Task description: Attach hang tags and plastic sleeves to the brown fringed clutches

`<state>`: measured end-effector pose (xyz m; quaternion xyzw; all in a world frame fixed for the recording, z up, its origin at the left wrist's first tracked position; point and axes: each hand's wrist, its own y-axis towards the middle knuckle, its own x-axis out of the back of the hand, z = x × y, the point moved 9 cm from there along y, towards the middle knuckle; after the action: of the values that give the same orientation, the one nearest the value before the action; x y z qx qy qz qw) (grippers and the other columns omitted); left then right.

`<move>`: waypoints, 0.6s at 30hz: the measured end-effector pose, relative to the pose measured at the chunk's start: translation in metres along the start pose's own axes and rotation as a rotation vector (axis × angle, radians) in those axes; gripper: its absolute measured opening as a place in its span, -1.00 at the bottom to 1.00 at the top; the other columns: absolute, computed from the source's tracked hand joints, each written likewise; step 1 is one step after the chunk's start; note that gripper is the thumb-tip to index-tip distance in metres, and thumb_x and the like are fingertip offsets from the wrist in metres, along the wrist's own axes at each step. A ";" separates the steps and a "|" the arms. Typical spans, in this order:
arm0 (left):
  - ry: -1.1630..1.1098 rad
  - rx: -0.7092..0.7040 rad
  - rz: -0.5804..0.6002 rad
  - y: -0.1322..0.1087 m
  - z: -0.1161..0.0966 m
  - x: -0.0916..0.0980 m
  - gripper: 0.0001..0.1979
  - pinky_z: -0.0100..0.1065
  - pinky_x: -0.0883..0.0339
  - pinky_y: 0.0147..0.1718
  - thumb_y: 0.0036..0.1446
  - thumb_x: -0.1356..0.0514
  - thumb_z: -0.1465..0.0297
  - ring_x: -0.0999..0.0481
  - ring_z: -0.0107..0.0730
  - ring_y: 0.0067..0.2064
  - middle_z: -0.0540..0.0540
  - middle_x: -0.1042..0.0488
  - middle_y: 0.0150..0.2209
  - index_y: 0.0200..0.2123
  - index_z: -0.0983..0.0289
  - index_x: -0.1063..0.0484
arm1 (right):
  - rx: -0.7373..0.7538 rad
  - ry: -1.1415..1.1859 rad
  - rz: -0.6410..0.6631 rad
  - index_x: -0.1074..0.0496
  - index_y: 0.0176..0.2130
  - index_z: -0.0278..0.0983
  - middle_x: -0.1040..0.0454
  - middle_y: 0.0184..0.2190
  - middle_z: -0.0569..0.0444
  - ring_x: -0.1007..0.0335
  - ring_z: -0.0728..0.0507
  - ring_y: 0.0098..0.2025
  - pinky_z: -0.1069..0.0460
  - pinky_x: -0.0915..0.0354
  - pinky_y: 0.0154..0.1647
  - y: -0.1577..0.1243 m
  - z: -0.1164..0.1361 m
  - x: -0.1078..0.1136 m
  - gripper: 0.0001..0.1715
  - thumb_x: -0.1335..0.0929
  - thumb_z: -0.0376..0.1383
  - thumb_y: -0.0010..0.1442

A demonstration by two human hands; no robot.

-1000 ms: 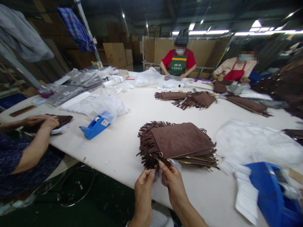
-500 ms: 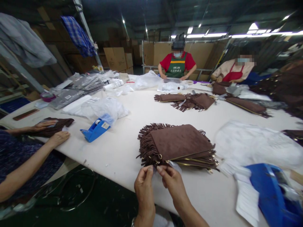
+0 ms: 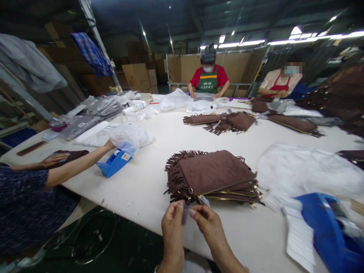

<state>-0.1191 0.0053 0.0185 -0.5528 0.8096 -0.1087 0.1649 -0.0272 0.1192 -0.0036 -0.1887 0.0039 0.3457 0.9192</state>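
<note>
A stack of brown fringed suede-like bags (image 3: 217,170) with gold zips and small rings lies on the table just beyond my hands. My left hand (image 3: 173,231) pinches a small piece of clear plastic (image 3: 185,213) between thumb and forefinger. From the other side, my right hand (image 3: 209,225) has its thumb and forefinger pressed together at the plastic's edge. The piece hangs in front of the stack's near left corner. Another translucent strip (image 3: 204,201) shows behind my right fingers, against the bags.
A blue tape dispenser (image 3: 327,231) and white paper (image 3: 298,239) stand at right, near clear plastic bags (image 3: 307,170). Another dispenser (image 3: 115,163) is at left, where a co-worker's arm (image 3: 79,165) reaches into plastic bags (image 3: 133,138). Two people work across the table.
The co-worker at left has stretched one arm from the brown bag to the plastic bags. My hands have drawn slightly back from the stack, and the clear piece between them shows more.
</note>
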 end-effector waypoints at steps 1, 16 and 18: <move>0.002 -0.005 0.021 0.001 -0.002 0.000 -0.61 -0.35 -0.30 -0.21 0.06 -0.22 0.11 -0.48 -0.25 -0.16 0.14 -0.55 -0.21 -0.16 0.28 -0.50 | 0.001 0.005 0.011 -0.47 -0.38 -0.33 -0.22 -0.65 0.21 0.03 0.08 -0.63 0.13 0.09 -0.64 0.000 0.001 -0.001 -0.64 -0.46 -0.08 -0.03; -0.022 0.056 0.175 0.005 -0.002 -0.014 -0.54 -0.29 -0.35 -0.24 0.05 -0.20 0.04 -0.50 -0.21 -0.24 0.21 -0.54 -0.28 -0.21 0.34 -0.51 | -0.028 0.099 -0.007 -0.47 -0.35 -0.31 -0.18 -0.71 0.23 0.00 0.05 -0.65 0.11 0.07 -0.62 -0.004 0.003 0.009 -0.57 -0.44 0.01 0.00; -0.027 0.048 0.174 0.003 -0.005 -0.017 -0.56 -0.31 -0.35 -0.25 0.06 -0.20 0.06 -0.49 -0.23 -0.25 0.20 -0.54 -0.28 -0.21 0.33 -0.51 | -0.036 0.144 -0.037 -0.47 -0.36 -0.30 -0.19 -0.70 0.23 -0.02 0.05 -0.64 0.12 0.06 -0.62 -0.005 0.001 0.010 -0.58 -0.45 0.00 -0.02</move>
<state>-0.1177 0.0218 0.0244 -0.4777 0.8493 -0.1058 0.1980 -0.0166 0.1223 -0.0021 -0.2297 0.0603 0.3142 0.9192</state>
